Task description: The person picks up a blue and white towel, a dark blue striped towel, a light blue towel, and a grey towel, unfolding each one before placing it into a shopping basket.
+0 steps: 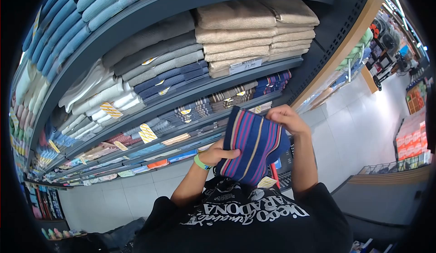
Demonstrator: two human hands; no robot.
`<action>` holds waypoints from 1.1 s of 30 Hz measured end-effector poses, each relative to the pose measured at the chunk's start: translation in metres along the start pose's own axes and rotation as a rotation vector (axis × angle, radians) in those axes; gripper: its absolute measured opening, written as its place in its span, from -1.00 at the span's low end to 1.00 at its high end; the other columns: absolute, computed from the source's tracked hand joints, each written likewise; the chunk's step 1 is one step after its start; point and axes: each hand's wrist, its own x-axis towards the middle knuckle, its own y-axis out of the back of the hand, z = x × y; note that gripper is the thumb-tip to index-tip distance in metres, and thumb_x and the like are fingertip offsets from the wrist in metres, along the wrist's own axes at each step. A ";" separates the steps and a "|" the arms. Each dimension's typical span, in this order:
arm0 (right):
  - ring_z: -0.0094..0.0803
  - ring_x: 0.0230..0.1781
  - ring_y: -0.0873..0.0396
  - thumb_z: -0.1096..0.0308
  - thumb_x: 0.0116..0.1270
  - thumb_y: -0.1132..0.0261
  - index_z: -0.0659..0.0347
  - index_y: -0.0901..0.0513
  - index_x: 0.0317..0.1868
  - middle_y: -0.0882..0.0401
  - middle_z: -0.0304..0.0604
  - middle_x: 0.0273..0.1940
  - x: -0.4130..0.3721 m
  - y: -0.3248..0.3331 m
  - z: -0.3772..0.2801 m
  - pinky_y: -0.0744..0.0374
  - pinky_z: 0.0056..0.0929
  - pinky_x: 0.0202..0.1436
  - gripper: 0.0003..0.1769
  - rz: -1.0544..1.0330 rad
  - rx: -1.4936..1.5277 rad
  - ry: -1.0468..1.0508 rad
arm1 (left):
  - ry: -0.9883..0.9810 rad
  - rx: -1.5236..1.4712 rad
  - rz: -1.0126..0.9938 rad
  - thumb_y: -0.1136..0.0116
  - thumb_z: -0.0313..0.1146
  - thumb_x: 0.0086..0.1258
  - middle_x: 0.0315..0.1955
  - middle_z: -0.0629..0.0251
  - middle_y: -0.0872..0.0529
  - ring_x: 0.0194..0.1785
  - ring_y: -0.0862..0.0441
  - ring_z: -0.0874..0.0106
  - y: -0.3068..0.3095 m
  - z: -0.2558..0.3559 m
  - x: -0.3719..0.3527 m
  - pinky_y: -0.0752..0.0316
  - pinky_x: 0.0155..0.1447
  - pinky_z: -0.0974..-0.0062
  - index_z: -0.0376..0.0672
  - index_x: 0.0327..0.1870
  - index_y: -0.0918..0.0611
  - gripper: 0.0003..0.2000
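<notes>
A folded navy towel (255, 146) with pink, red and tan stripes is held up in front of my chest. My left hand (218, 154) grips its left edge, thumb lying over the front and the other fingers hidden behind the cloth. At the upper right corner, my right hand (288, 119) is closed on the towel's edge, pinching it. A yellow-and-white tag (269, 182) shows below the towel. Similar navy striped towels (272, 83) lie folded on the shelf just beyond my hands.
Shelves curve across the front and left, stacked with beige towels (238, 35), grey towels (156, 44), white towels (97, 94) and blue towels (59, 26). A price label (245, 66) hangs on a shelf edge. Tiled floor (338, 137) runs to the right, past red-and-white boxes (411, 142).
</notes>
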 end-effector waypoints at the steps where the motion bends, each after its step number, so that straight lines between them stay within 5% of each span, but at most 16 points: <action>1: -0.57 -0.41 -0.59 0.05 0.36 -0.33 0.30 -0.71 -0.16 -0.69 -0.24 -0.38 0.001 0.007 0.014 -0.55 -0.58 -0.32 -0.59 0.012 0.258 0.008 | -0.062 -0.181 -0.023 -0.21 -0.38 0.42 0.26 0.10 -0.53 0.32 -0.46 0.29 0.002 -0.003 -0.002 -0.32 0.41 0.34 -0.33 0.41 -0.32 -0.43; 2: -0.30 -0.11 -0.69 -0.09 0.38 -0.24 0.32 -0.62 0.10 -0.70 -0.02 -0.06 -0.005 0.006 0.028 -0.64 -0.39 0.00 -0.40 0.110 0.421 -0.064 | -0.087 -0.225 -0.028 -0.18 -0.37 0.43 0.28 0.08 -0.51 0.32 -0.48 0.24 0.012 -0.009 -0.003 -0.35 0.40 0.29 -0.32 0.42 -0.29 -0.42; 3: -0.30 -0.11 -0.69 -0.09 0.38 -0.24 0.32 -0.62 0.10 -0.70 -0.02 -0.06 -0.009 -0.001 0.046 -0.64 -0.39 0.00 -0.40 0.107 0.420 -0.064 | -0.089 -0.223 -0.027 -0.18 -0.37 0.43 0.28 0.08 -0.51 0.32 -0.48 0.24 0.018 -0.016 -0.004 -0.35 0.40 0.29 -0.32 0.42 -0.29 -0.42; 5: -0.15 0.19 -0.55 -0.19 0.37 -0.20 0.45 -0.43 0.29 -0.53 0.11 0.22 -0.013 -0.027 0.068 -0.54 -0.20 0.24 -0.18 0.223 0.651 0.092 | -0.177 -0.423 0.132 -0.19 -0.30 0.44 0.26 0.06 -0.52 0.28 -0.53 0.23 0.019 -0.015 -0.005 -0.40 0.37 0.26 -0.32 0.42 -0.29 -0.41; 6: -0.10 0.36 -0.40 -0.24 0.32 -0.23 0.46 -0.27 0.39 -0.37 0.14 0.36 -0.019 -0.033 0.070 -0.41 -0.11 0.38 -0.04 0.062 0.686 0.101 | -0.190 -0.430 0.193 -0.17 -0.26 0.46 0.21 0.07 -0.57 0.19 -0.60 0.26 0.019 -0.012 -0.002 -0.52 0.27 0.26 -0.31 0.39 -0.33 -0.45; 9: -0.10 0.30 -0.46 -0.24 0.31 -0.24 0.39 -0.28 0.41 -0.41 0.11 0.33 -0.020 -0.047 0.093 -0.42 -0.15 0.37 -0.06 -0.229 0.946 0.196 | -0.180 -0.500 0.378 -0.13 -0.26 0.49 0.13 0.10 -0.63 0.09 -0.67 0.31 0.009 0.008 0.006 -0.60 0.16 0.30 -0.29 0.32 -0.41 -0.54; 10: -0.18 0.22 -0.54 -0.01 0.36 -0.31 0.33 -0.37 0.37 -0.50 0.06 0.26 -0.021 -0.052 0.094 -0.47 -0.20 0.32 -0.26 -0.157 0.930 0.183 | -0.166 -0.418 0.477 -0.10 -0.24 0.52 0.06 0.12 -0.67 0.01 -0.70 0.34 0.010 0.009 0.009 -0.64 0.10 0.32 -0.29 0.25 -0.47 -0.60; 11: -0.18 0.22 -0.54 -0.01 0.36 -0.31 0.33 -0.37 0.37 -0.50 0.06 0.26 -0.019 -0.059 0.085 -0.47 -0.20 0.32 -0.26 -0.157 0.932 0.185 | -0.165 -0.416 0.478 -0.10 -0.24 0.52 0.06 0.12 -0.67 0.01 -0.70 0.34 0.011 0.010 0.010 -0.64 0.10 0.32 -0.29 0.25 -0.47 -0.60; 13: -0.27 0.11 -0.62 0.25 0.37 -0.34 0.36 -0.45 0.28 -0.61 0.01 0.14 -0.018 -0.068 0.065 -0.53 -0.29 0.25 -0.44 0.205 0.510 -0.006 | -0.146 -0.378 0.513 -0.09 -0.24 0.52 0.05 0.12 -0.68 -0.01 -0.71 0.34 0.014 0.009 0.012 -0.65 0.10 0.32 -0.31 0.22 -0.49 -0.62; 14: -0.34 0.00 -0.66 0.41 0.33 -0.35 0.38 -0.48 0.22 -0.65 -0.04 0.05 -0.015 -0.068 0.064 -0.59 -0.33 0.16 -0.52 0.296 0.628 -0.056 | -0.126 -0.420 0.526 -0.08 -0.23 0.53 0.06 0.13 -0.67 0.03 -0.70 0.34 0.013 0.011 0.013 -0.62 0.15 0.31 -0.32 0.21 -0.49 -0.61; 19: -0.31 -0.09 -0.70 0.37 0.34 -0.36 0.37 -0.47 0.22 -0.67 -0.03 0.01 -0.022 -0.067 0.045 -0.65 -0.34 0.04 -0.51 0.487 0.672 -0.049 | -0.160 -0.385 0.366 -0.15 -0.22 0.50 0.16 0.16 -0.61 0.17 -0.60 0.39 0.013 -0.006 0.008 -0.51 0.26 0.36 -0.33 0.29 -0.42 -0.53; 21: -0.38 -0.14 -0.69 0.34 0.36 -0.35 0.36 -0.51 0.18 -0.68 -0.07 -0.02 -0.024 -0.065 0.041 -0.64 -0.39 0.02 -0.55 0.591 0.556 -0.144 | -0.159 0.169 0.345 -0.19 -0.28 0.47 0.18 0.20 -0.58 0.15 -0.57 0.45 0.005 -0.008 0.011 -0.50 0.23 0.43 -0.34 0.32 -0.39 -0.51; 27: -0.50 -0.20 -0.66 0.30 0.43 -0.28 0.37 -0.59 0.06 -0.71 -0.18 -0.12 -0.029 -0.053 0.051 -0.58 -0.48 0.00 -0.67 0.526 0.255 -0.054 | -0.005 0.049 0.464 -0.22 -0.37 0.44 0.07 0.23 -0.66 0.11 -0.59 0.49 0.011 -0.012 0.016 -0.47 0.24 0.46 -0.32 0.21 -0.52 -0.62; 33: -0.42 0.02 -0.62 0.34 0.45 -0.23 0.40 -0.53 0.15 -0.66 -0.10 0.04 -0.026 -0.059 0.060 -0.54 -0.44 0.13 -0.63 0.525 0.440 -0.062 | -0.061 -0.079 0.540 -0.01 -0.10 0.56 0.11 0.21 -0.64 0.09 -0.63 0.43 0.011 -0.014 0.014 -0.49 0.24 0.40 -0.30 0.26 -0.47 -0.54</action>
